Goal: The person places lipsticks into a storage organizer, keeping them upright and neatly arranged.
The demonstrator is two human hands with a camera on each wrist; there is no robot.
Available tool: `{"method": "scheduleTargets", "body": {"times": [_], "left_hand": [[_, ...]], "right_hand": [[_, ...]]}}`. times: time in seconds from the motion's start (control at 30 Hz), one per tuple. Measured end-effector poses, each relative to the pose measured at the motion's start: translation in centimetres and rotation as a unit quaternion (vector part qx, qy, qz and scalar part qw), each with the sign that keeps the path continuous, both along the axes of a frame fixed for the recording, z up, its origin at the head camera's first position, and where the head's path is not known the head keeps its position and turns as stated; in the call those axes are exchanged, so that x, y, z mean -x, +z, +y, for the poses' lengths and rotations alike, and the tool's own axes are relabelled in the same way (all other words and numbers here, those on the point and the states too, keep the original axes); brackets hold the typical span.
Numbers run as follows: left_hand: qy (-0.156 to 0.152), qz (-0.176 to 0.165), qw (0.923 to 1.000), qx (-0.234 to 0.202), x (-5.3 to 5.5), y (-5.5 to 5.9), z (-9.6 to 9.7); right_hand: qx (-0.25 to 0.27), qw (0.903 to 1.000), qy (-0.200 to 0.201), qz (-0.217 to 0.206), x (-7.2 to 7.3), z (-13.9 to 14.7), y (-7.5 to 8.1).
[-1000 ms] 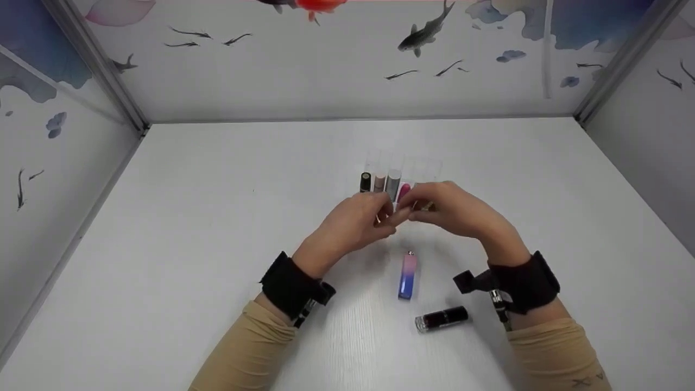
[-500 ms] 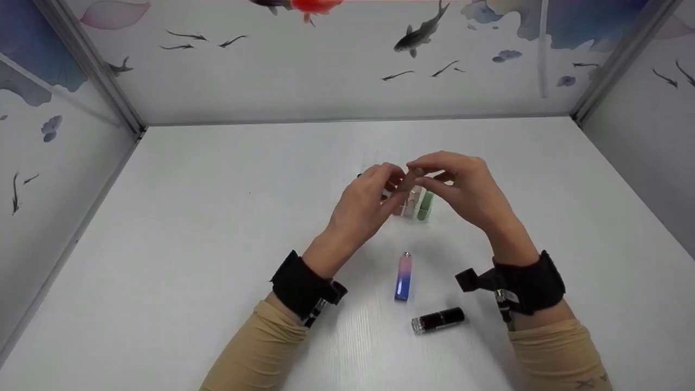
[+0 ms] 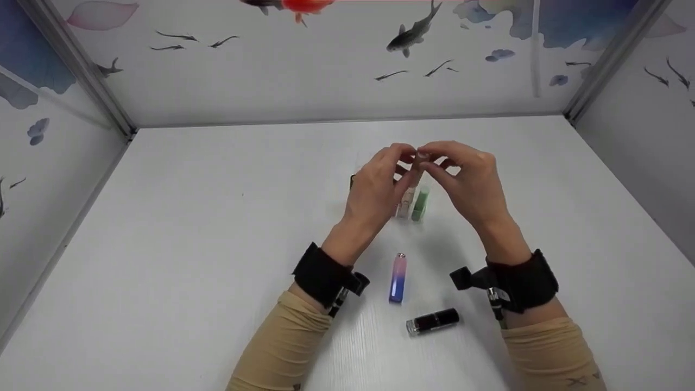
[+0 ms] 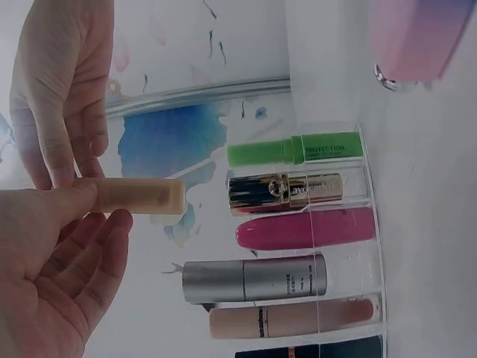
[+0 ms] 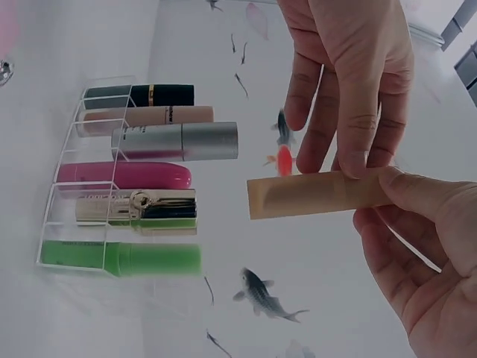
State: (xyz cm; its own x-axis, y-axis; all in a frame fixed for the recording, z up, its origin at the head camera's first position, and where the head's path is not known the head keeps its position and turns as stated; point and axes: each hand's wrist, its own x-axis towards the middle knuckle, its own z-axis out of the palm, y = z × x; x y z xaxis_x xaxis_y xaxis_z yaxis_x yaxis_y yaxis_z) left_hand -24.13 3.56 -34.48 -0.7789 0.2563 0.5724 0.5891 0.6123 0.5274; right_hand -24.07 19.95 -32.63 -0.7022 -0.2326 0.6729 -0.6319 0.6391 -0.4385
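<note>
Above the clear divided holder point(image 5: 56, 198), both hands pinch the top end of one tan lipstick-like tube point(image 5: 305, 197); it hangs roughly upright. My left hand point(image 3: 372, 187) has its thumb and fingers on it in the left wrist view. From the other side, my right hand point(image 3: 464, 179) grips the same end between thumb and fingers. In the holder stand a green tube point(image 4: 298, 149), a gold-and-black lipstick point(image 4: 287, 192), a magenta tube point(image 4: 305, 228), a silver tube point(image 4: 253, 280), a pale pink tube point(image 4: 291, 317) and a dark tube point(image 5: 141, 95).
On the white table point(image 3: 217, 260), nearer the body, lies a pink-to-blue tube point(image 3: 397, 278). A black tube with a clear end point(image 3: 433, 321) lies right of it. White panels printed with fish point(image 3: 410, 37) enclose the back and sides.
Both hands have risen and moved away from the body, from low over the holder's front to above it, with the tan tube between them. The two tubes on the table stay put.
</note>
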Motion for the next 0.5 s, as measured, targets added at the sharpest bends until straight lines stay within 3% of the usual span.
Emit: {"method": "scheduleTargets", "body": {"times": [0.23,0.5], "left_hand": [[-0.009,-0.006,0.9999,-0.009,1.0,-0.5,1.3],[-0.023,-0.034,0.9990,0.019,1.2,-1.4,1.7]], "right_hand": [[-0.016,0.9993,-0.032,0.000,0.8,0.4,-0.9],[-0.039,0.9973,-0.057,-0.025,1.6,1.0,-1.9]]}}
